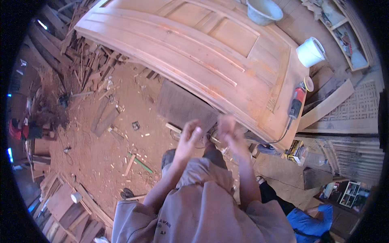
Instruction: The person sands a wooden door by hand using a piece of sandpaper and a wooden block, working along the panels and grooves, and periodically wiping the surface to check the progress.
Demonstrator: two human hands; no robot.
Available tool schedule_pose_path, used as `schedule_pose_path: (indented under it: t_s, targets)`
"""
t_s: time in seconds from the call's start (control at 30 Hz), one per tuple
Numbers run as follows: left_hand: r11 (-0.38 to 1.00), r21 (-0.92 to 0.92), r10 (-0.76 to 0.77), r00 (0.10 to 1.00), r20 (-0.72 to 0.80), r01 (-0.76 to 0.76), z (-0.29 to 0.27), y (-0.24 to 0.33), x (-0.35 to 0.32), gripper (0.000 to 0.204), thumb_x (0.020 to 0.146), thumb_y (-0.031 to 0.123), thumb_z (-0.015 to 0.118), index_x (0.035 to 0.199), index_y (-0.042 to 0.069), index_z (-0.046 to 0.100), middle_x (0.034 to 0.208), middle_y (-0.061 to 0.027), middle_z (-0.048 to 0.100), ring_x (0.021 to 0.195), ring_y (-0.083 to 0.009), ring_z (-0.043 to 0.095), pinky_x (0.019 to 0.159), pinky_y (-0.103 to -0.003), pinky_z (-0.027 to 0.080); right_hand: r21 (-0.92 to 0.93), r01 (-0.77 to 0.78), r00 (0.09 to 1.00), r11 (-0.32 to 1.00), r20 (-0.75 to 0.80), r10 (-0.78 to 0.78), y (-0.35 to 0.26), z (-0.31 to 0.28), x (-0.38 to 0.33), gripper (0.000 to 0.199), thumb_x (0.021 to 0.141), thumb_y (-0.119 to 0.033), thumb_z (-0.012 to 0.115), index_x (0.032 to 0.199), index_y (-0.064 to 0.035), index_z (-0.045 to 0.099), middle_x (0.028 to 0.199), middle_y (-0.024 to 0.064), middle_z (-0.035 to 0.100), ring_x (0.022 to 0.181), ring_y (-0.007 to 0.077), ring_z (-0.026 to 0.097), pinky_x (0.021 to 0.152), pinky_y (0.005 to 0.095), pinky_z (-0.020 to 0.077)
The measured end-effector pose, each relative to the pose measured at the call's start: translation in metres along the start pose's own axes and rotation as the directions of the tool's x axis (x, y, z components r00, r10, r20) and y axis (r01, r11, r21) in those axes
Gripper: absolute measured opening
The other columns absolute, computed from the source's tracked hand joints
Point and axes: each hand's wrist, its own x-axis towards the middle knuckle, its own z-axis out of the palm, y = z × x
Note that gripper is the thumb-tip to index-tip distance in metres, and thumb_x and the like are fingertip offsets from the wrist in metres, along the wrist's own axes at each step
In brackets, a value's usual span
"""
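Observation:
My left hand (190,137) is raised in front of my body, its fingers loosely extended and apart, holding nothing that I can see. Close by on its right, my right hand (229,131) is smeared by motion, so its fingers and anything in them cannot be made out. Both hands are near the close edge of a large panelled wooden door (194,40) that lies flat at table height. Toward the door's right end rests a red and black angle grinder (298,98) with a pale yellow disc, its dark cable trailing over the door's edge.
A white bucket (310,52) and a grey basin (264,11) stand along the door's far side. Wood offcuts (95,69) are heaped at left on the dirt floor. A dark board (184,106) lies below the door. A person in blue (312,222) is at lower right.

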Motion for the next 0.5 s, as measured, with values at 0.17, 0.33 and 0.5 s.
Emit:
schedule_pose_path:
  t_s: [0.17, 0.33, 0.5]
  targets:
    - [0.958, -0.282, -0.168, 0.904, -0.392, 0.056, -0.026, -0.027, 0.037, 0.039, 0.105, 0.035, 0.054, 0.128, 0.003, 0.056, 0.122, -0.0075, 0.063, 0.11, -0.0164, 0.061, 0.098, -0.032, 0.047, -0.204, 0.179, 0.961, 0.963, -0.176, -0.215, -0.01, -0.087, 0.117, 0.036, 0.093, -0.015, 0.06, 0.127, -0.003, 0.055, 0.111, 0.017, 0.068, 0.099, 0.0251, 0.066, 0.084, 0.037, 0.0525]
    - [0.911, -0.412, -0.211, 0.825, -0.525, -0.029, -0.011, -0.053, 0.07, 0.036, 0.105, 0.033, 0.055, 0.127, 0.004, 0.056, 0.121, -0.0097, 0.064, 0.107, -0.0164, 0.061, 0.09, -0.032, 0.049, -0.649, 0.278, 0.943, 0.709, 0.044, -0.33, -0.046, -0.081, 0.202, 0.031, 0.095, -0.02, 0.064, 0.117, -0.0008, 0.051, 0.112, 0.027, 0.062, 0.101, 0.0407, 0.064, 0.082, 0.0466, 0.0522]
    - [0.922, -0.347, -0.106, 0.751, -0.652, -0.172, 0.019, -0.039, 0.122, 0.037, 0.105, 0.032, 0.055, 0.125, 0.001, 0.055, 0.122, -0.0114, 0.063, 0.104, -0.0173, 0.06, 0.09, -0.032, 0.049, -0.763, 0.438, 0.887, 0.476, 0.282, -0.365, -0.048, -0.058, 0.217, 0.029, 0.096, -0.015, 0.06, 0.116, 0.0003, 0.047, 0.108, 0.0285, 0.06, 0.102, 0.0495, 0.059, 0.083, 0.0557, 0.0505]
